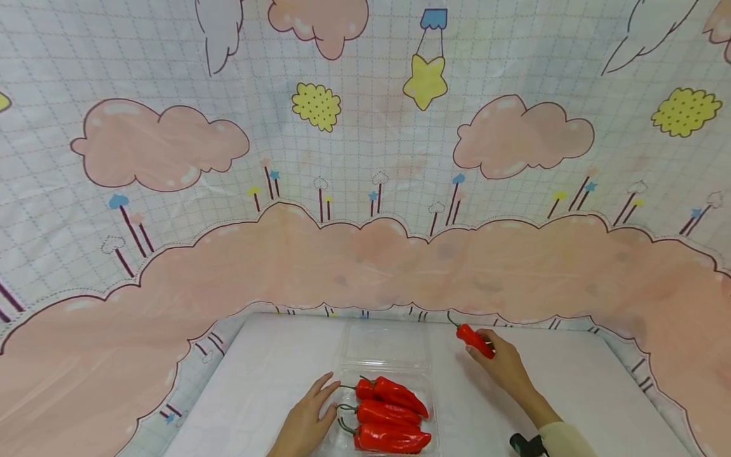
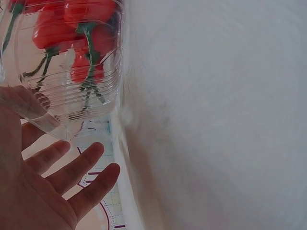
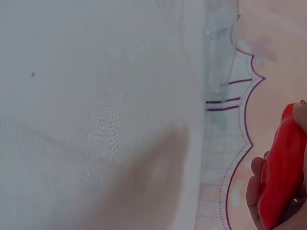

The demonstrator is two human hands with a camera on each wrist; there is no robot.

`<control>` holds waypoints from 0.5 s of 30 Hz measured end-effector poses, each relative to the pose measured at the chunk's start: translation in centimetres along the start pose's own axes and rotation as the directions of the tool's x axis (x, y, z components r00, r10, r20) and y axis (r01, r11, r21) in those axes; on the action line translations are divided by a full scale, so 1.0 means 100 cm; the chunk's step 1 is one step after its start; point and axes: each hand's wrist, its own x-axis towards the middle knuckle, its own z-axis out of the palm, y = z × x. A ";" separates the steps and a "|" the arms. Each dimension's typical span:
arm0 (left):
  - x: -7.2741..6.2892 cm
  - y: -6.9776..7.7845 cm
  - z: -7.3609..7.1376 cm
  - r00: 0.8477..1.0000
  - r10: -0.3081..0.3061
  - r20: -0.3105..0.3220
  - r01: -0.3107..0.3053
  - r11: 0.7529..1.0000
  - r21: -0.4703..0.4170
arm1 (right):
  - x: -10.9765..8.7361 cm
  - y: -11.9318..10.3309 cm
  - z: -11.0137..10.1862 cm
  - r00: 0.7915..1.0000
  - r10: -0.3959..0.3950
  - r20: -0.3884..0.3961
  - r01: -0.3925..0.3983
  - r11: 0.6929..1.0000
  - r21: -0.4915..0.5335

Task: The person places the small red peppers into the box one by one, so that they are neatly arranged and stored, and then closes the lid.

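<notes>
My right hand (image 1: pixel 502 360) holds a red pepper (image 1: pixel 475 341) above the back right of the table, its green stem pointing up and left. In the right wrist view the fingers curl round that same pepper (image 3: pixel 284 167) at the right edge. A clear plastic box (image 1: pixel 434 406) stands at the front middle with several red peppers (image 1: pixel 391 414) in it, stems to the left. My left hand (image 1: pixel 308 416) is at the box's left side, fingers spread. The left wrist view shows this hand (image 2: pixel 53 187) with its fingers extended beside the ribbed plastic wall (image 2: pixel 108 103).
The box's clear lid (image 1: pixel 385 343) lies folded back behind it on the white tabletop (image 1: pixel 285 355). A patterned cloth (image 1: pixel 400 266) with clouds hangs behind the table and round its sides. A dark wrist strap piece (image 1: pixel 528 445) is by the right sleeve (image 1: pixel 565 439).
</notes>
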 end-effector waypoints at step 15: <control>0.000 -0.001 0.001 1.000 -0.001 -0.009 0.001 1.000 0.010 | -0.017 -0.025 -0.002 0.997 -0.046 -0.066 0.050 0.997 0.055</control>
